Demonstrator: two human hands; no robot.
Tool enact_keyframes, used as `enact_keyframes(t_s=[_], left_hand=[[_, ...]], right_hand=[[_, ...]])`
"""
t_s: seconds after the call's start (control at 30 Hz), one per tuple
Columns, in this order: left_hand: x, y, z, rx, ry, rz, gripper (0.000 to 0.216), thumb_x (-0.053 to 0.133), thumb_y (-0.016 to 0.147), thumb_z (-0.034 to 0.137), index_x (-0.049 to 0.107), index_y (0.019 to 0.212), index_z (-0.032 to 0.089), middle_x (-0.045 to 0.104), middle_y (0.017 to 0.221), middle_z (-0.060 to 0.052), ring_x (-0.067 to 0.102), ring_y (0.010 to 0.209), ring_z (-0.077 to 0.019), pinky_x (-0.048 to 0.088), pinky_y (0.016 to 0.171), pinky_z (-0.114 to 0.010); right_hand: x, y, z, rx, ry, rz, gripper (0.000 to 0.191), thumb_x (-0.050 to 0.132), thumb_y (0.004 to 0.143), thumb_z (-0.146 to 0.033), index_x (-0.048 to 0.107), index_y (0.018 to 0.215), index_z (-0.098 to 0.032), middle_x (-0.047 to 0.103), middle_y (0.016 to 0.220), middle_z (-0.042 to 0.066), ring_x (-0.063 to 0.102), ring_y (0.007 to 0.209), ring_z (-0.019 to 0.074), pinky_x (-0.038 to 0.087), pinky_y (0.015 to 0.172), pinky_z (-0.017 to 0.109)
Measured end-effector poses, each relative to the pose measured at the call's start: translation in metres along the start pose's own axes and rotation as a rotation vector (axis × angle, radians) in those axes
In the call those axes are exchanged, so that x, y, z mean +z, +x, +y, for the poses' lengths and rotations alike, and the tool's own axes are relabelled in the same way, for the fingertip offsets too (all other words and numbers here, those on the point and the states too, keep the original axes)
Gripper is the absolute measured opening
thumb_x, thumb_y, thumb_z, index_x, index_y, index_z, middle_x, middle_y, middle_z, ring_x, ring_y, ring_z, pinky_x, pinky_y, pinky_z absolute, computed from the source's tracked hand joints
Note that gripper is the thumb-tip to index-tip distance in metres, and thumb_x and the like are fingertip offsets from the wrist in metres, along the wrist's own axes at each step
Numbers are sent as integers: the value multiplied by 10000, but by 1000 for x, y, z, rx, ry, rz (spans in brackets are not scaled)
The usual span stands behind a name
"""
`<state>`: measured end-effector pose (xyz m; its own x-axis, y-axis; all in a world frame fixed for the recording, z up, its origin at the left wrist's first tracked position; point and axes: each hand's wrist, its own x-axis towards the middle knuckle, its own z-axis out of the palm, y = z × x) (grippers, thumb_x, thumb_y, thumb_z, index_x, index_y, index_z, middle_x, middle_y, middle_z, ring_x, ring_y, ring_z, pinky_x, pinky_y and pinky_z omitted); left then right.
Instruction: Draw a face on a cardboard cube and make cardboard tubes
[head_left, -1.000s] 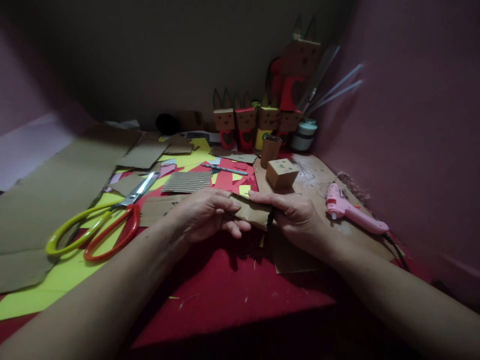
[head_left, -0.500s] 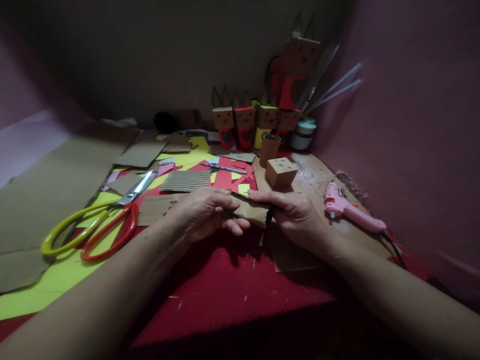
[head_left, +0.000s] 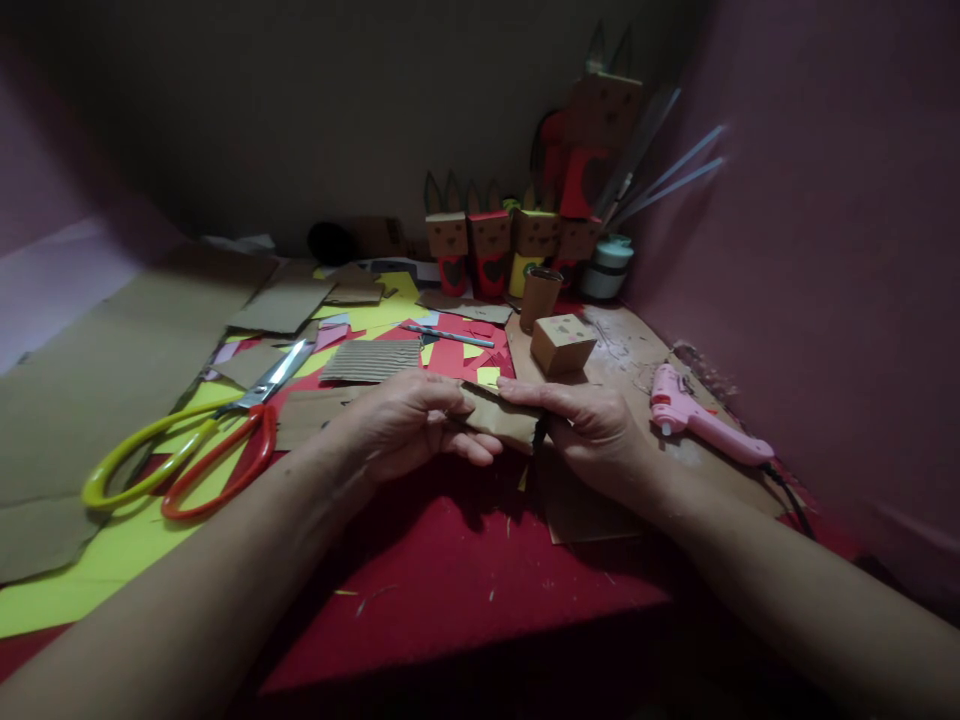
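Both of my hands grip one small brown cardboard piece (head_left: 504, 418) just above the red surface. My left hand (head_left: 409, 425) pinches its left end, fingers curled under and thumb on top. My right hand (head_left: 589, 432) holds the right end with fingers closed over it. Another flat cardboard piece (head_left: 581, 510) lies under my right hand. Large scissors (head_left: 187, 450) with one yellow and one red handle lie to the left of my left hand. A pink glue gun (head_left: 701, 420) rests to the right of my right hand.
A small cardboard cube (head_left: 562, 343) and a cardboard tube (head_left: 540, 298) stand behind my hands. Several rabbit-eared box figures (head_left: 491, 243) line the back wall beside a jar (head_left: 609, 268). Corrugated card (head_left: 373, 361), a pen (head_left: 446, 336) and coloured paper scraps cover the middle. Big cardboard sheets (head_left: 97, 390) lie left.
The hands and the cardboard piece have stayed almost in place; only the fingers shift slightly on the piece.
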<state>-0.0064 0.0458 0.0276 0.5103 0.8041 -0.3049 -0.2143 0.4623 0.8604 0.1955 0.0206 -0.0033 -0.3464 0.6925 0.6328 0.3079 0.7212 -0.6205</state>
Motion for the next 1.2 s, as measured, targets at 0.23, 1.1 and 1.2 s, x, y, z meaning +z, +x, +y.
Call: enact_keyframes(t_s=[0.23, 1.1, 1.2], left_hand=[[1, -1, 1, -3, 5, -3, 209, 479, 711, -37, 686, 702, -21, 688, 637, -188, 698, 556, -228, 607, 530, -272], [-1, 8, -8, -52, -24, 2, 254, 460, 896, 155, 668, 879, 9, 729, 736, -223, 709, 557, -269, 589, 492, -331], [3, 6, -5, -38, -42, 8, 257, 439, 878, 100, 675, 873, -3, 731, 758, -225, 715, 595, -272, 600, 518, -344]], right_hand=[[0, -1, 2, -29, -58, -9, 417, 552, 835, -47, 693, 1157, -272, 732, 1127, 7, 711, 1003, 175, 586, 922, 351], [1, 2, 7, -149, -50, -31, 289, 518, 913, -127, 721, 1068, -262, 721, 1150, 55, 706, 1010, 188, 616, 841, 370], [-1, 3, 6, -128, -52, -25, 292, 523, 902, -127, 729, 1042, -281, 729, 1129, 46, 693, 1041, 195, 599, 880, 400]])
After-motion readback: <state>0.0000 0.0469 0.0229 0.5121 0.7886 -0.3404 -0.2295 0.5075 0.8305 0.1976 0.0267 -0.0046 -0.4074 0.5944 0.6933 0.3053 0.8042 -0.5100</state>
